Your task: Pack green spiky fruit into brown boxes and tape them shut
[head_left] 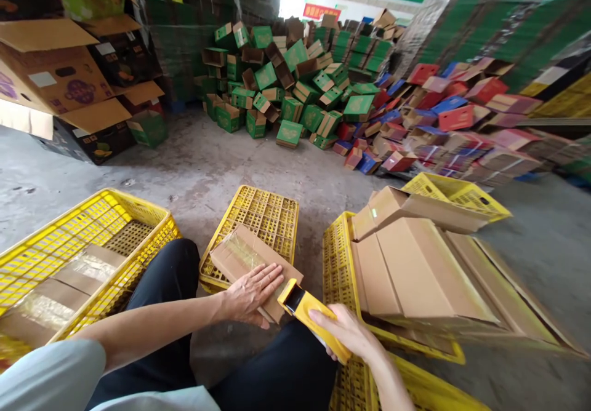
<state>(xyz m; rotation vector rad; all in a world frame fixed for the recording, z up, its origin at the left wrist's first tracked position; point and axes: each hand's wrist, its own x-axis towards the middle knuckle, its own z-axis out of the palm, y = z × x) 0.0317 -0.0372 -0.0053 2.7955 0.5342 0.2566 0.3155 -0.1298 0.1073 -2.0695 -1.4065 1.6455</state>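
A small flat cardboard box with clear tape across it lies tilted on an upturned yellow crate between my knees. My left hand rests flat on the box's near right part, fingers stretched out, holding nothing. Fingers of my right hand are wrapped round a long yellow handheld tool with a dark opening at its head. I cannot make out its exact kind. The tool's head is at the right end of the box; whether they touch is unclear.
On the left, a yellow crate holds taped cardboard boxes. Larger folded cartons lie on another yellow crate at right. Piles of green boxes and red and blue boxes spread behind. Big open cartons stand back left.
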